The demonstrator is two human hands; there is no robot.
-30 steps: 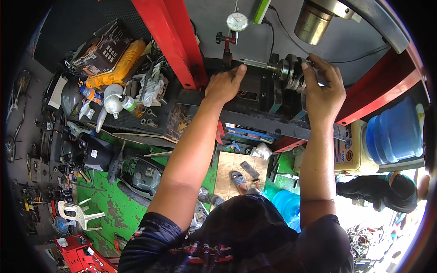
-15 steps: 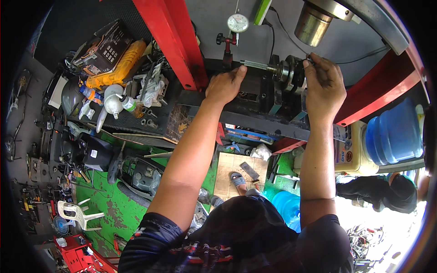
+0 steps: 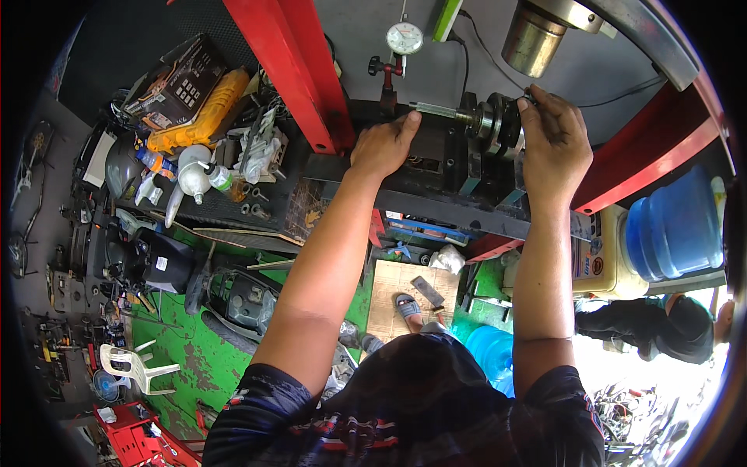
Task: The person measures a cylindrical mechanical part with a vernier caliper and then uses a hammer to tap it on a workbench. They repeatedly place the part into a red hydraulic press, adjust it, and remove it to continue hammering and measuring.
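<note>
A metal crankshaft (image 3: 485,124) lies across upright black blocks on the dark press bed (image 3: 513,222), its thin shaft end pointing left. My left hand (image 3: 383,146) is closed at that left end, the thumb lying against the shaft and the other fingers mostly hidden. At the opposite end, the bent fingers and thumb of my right hand (image 3: 557,140) grip the crankshaft's right tip. Beyond my left hand stands a dial gauge (image 3: 405,38) with a white round face, on a dark holder with a red clamp.
A metal press ram (image 3: 534,48) hangs above on the right. Red frame posts (image 3: 292,62) flank the bed. Left, a bench holds a yellow tool case (image 3: 204,110), bottles and loose nuts. Blue water jugs (image 3: 675,224) stand right, near another person (image 3: 661,327). Cardboard (image 3: 389,284) lies below.
My right fingers have shifted very slightly at the crankshaft's end, and its round discs look slightly turned. My left hand stays in the same place.
</note>
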